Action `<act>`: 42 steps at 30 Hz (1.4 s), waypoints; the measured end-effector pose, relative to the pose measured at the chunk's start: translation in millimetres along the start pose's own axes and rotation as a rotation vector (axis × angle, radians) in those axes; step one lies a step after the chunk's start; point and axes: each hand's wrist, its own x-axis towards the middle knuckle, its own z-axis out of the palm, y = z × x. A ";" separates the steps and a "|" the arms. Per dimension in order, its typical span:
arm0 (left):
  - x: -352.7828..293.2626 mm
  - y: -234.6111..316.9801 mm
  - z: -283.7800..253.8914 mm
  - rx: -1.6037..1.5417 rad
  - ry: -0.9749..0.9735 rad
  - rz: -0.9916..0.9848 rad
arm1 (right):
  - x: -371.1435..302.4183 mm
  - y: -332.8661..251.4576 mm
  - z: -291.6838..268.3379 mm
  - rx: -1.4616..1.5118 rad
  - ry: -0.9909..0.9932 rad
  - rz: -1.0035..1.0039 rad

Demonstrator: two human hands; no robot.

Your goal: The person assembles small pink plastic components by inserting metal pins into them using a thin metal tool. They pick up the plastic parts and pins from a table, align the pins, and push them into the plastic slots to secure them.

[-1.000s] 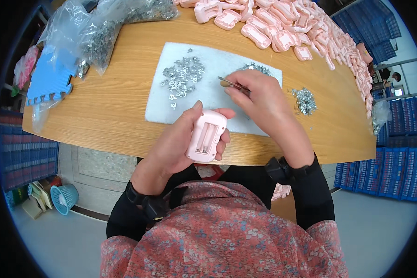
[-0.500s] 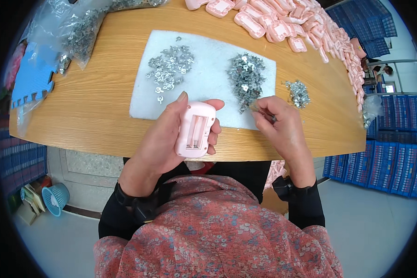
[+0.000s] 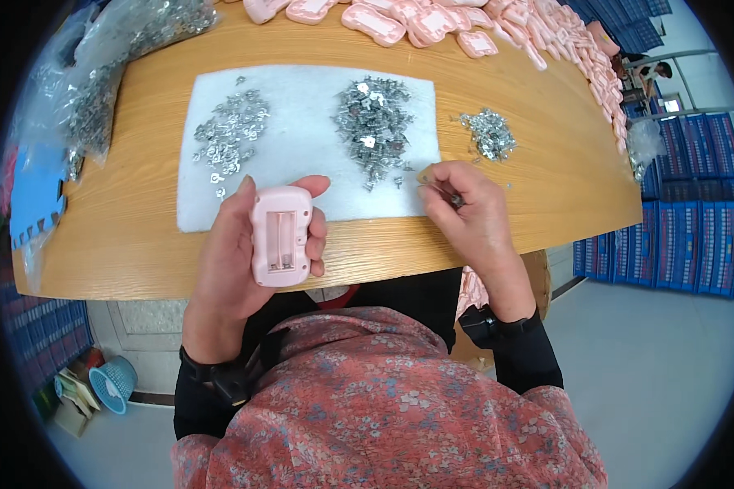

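Observation:
My left hand (image 3: 224,261) is wrapped round a pale pink plastic housing (image 3: 261,244), its long battery compartment facing up. Small metal contacts show at the compartment's near end. Over the near right corner of a white foam mat (image 3: 302,155), the fingers of my right hand (image 3: 469,208) are pinched on a small metal piece, mostly hidden, whose exact kind I cannot make out. Left of those fingers lies a dense heap of metal spring contacts (image 3: 375,122). A looser spread of flat metal contacts (image 3: 232,130) covers the mat's left part.
A small pile of metal pieces (image 3: 489,134) sits on the wooden table (image 3: 546,179) right of the mat. Many pink housings (image 3: 432,24) line the far and right edge. Clear bags of metal parts (image 3: 98,98) and a blue foam tile (image 3: 37,196) are at left.
The whole view has shifted, so the mat and heaps appear farther left. My right hand has drawn a little away from the dense heap. The pink housing stays in my left hand.

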 end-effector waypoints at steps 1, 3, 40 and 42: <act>0.6 0.0 1.1 0.003 0.008 -0.001 | 0.0 -1.7 2.3 0.004 -0.002 -0.011; 0.7 0.3 1.7 0.005 0.022 -0.007 | 1.2 -4.1 5.7 -0.044 0.002 -0.048; 55.3 -31.7 73.1 0.516 0.135 0.231 | -1.9 -12.9 5.2 1.251 -0.121 0.361; 55.2 -30.8 70.2 0.606 0.113 0.262 | -4.0 -11.8 5.9 1.184 -0.136 0.373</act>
